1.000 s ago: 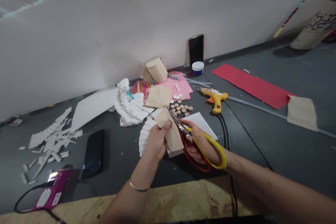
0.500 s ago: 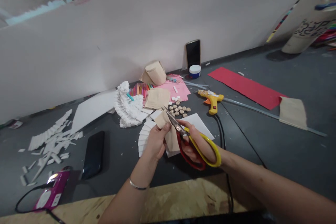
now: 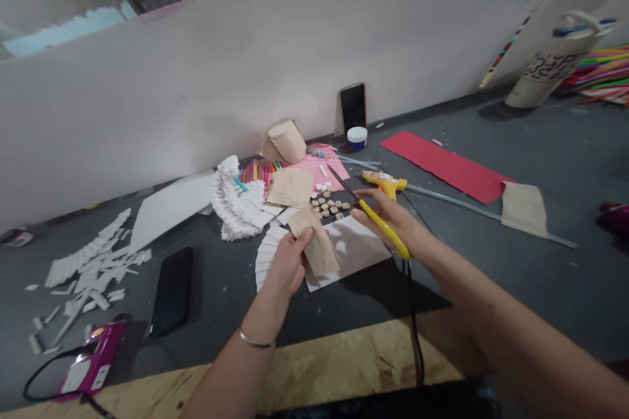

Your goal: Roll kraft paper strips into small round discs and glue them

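My left hand pinches a piece of tan paper and holds it up above a white sheet. My right hand is closed on yellow-handled scissors, whose blades point away towards the small tan discs. The scissors are clear of the tan paper, off to its right. A yellow glue gun lies just beyond my right hand.
A white fan of folded strips, a white ruffled piece, coloured sticks and pink paper lie ahead. A black phone and pink device sit left. Red sheet lies right; a wall behind.
My right hand has pulled the scissors off the tan paper and swung them to the right and away, over the white sheet. The left hand still holds the paper up.
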Demonstrator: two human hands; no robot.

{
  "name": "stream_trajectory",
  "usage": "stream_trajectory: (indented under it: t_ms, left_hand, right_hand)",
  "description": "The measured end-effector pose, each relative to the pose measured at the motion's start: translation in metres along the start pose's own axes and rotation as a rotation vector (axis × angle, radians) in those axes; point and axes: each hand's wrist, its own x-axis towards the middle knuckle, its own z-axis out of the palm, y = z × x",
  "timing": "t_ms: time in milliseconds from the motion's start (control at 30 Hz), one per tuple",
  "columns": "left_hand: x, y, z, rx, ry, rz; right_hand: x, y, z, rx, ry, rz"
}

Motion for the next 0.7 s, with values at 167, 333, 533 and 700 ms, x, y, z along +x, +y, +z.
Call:
stream_trajectory:
  t_ms: [167, 333, 533, 700]
  left_hand:
    - [-0.004, 0.009, 0.005, -0.033, -0.012, 0.009]
    - [-0.015, 0.023, -0.001, -0.124, 0.008, 0.133]
    - [-0.044, 0.023, -0.022, -0.313, 0.285, 0.117]
    - [-0.064, 0.009, -0.02, -0.424, 0.384, 0.106]
  right_hand:
    - [0.026, 0.014, -0.031, -0.873, 0.052, -0.132]
    - [0.045, 0.021, -0.033, -1.048, -0.044, -0.258]
    - [0.055, 0.011, -0.036, -1.194, -0.043, -0.375]
    - [0.03, -0.028, 0.006, -0.83, -0.179, -0.547]
